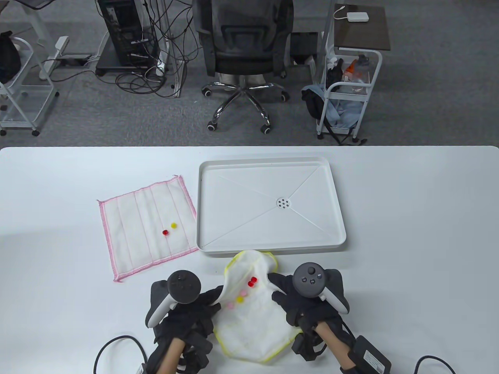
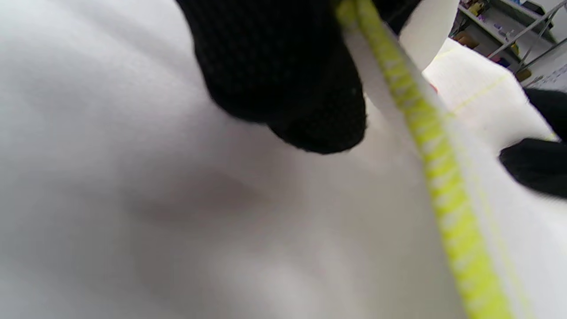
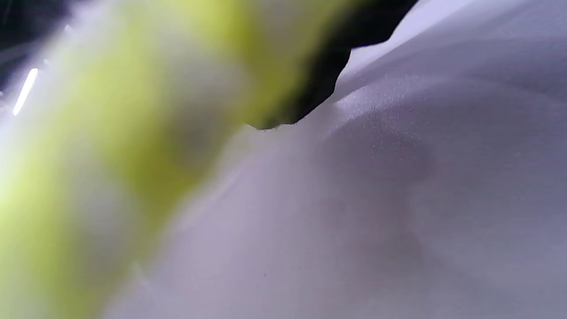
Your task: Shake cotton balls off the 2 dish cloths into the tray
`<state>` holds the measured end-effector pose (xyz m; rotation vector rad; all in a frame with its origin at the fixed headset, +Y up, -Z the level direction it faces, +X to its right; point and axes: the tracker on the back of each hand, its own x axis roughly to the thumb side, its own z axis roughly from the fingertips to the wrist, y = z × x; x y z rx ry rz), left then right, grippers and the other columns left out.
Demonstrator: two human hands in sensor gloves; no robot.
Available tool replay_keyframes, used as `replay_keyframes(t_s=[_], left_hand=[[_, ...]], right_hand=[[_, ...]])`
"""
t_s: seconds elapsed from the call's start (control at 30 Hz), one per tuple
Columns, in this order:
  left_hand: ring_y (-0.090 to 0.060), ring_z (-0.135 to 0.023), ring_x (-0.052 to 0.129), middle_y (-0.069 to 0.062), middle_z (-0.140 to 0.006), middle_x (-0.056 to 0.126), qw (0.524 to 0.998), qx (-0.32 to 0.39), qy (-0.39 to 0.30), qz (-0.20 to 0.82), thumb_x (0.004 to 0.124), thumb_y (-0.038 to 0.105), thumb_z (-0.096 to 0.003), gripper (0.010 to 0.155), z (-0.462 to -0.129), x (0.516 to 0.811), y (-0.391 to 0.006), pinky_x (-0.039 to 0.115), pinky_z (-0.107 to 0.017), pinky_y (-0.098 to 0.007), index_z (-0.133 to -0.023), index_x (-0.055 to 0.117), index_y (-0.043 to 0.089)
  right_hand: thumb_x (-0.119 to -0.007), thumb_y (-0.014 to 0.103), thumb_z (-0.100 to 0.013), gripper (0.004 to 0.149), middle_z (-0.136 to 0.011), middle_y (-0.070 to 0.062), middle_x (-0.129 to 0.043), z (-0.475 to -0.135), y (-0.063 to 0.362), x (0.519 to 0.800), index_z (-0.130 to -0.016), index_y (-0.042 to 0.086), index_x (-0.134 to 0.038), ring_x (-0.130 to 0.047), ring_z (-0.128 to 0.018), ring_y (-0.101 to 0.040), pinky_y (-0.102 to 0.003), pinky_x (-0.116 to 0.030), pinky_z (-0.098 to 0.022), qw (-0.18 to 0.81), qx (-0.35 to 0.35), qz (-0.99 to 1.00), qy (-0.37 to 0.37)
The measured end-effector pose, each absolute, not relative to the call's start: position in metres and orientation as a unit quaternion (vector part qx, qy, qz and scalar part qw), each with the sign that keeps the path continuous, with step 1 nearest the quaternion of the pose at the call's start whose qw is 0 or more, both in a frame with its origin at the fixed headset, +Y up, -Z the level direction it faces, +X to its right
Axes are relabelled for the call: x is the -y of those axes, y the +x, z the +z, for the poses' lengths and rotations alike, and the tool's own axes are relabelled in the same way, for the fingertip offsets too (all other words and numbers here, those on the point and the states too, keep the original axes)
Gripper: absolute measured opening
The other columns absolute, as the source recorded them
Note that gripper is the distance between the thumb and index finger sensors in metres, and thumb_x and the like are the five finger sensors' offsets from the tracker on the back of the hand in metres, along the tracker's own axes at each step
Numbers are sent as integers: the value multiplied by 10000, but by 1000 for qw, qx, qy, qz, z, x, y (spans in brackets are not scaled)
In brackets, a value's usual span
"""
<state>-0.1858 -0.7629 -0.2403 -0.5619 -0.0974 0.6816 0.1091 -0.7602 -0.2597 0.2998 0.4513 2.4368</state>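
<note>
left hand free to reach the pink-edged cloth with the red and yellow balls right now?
Probably not yet. The left hand has its grip on the yellow-edged white dish cloth, as does the right hand. The path to the pink-edged white dish cloth is bare table, but it must let go first.

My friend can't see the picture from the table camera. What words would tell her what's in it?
Two gloved hands, left hand and right hand, pinch the sides of a yellow-edged cloth with small coloured balls in its fold, near an empty white tray. Left of the tray, a pink-edged cloth lies flat on the white table, holding a red ball and a yellow ball.
</note>
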Motion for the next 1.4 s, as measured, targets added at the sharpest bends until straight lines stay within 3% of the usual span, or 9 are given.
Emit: replay_keyframes(t_s=[0.3,0.63,0.93,1.1,1.4], left_hand=[[-46,-319,1053,-62,-845,866,875,54,-264,402,721,293,-544,464,-243,753,-181,955,-162,-84,-977,644,440],[-43,-306,1049,-71,-842,867,891,61,-237,383,723,289,-543,462,-265,714,-161,950,-151,-85,-981,649,419],[-48,-311,1050,-73,-846,863,891,34,-228,391,723,286,-544,460,-314,682,-149,951,-155,-89,-981,654,412],[-51,-322,1049,-74,-856,853,874,10,-231,428,719,286,-547,460,-350,680,-146,951,-162,-90,-983,648,415],[-64,-377,1044,-73,-892,816,866,-57,-184,461,702,298,-556,478,-409,691,-145,946,-204,-84,-1006,598,418]], right_hand=[[-780,206,-534,473,-851,-148,-752,-261,124,741,-979,218,-621,-971,-344,-186,-209,-865,-140,344,-177,914,120],[-782,201,-534,471,-852,-151,-752,-285,138,711,-978,220,-626,-968,-342,-194,-216,-862,-139,340,-177,917,111],[-788,189,-534,457,-849,-159,-759,-341,148,682,-970,205,-652,-967,-341,-208,-228,-859,-140,369,-197,905,78],[-791,183,-535,447,-848,-168,-758,-379,148,672,-965,202,-667,-963,-339,-217,-235,-855,-141,377,-188,906,42],[-768,187,-546,447,-866,-162,-726,-445,138,685,-974,234,-644,-944,-377,-231,-246,-846,-170,434,-167,883,-62]])
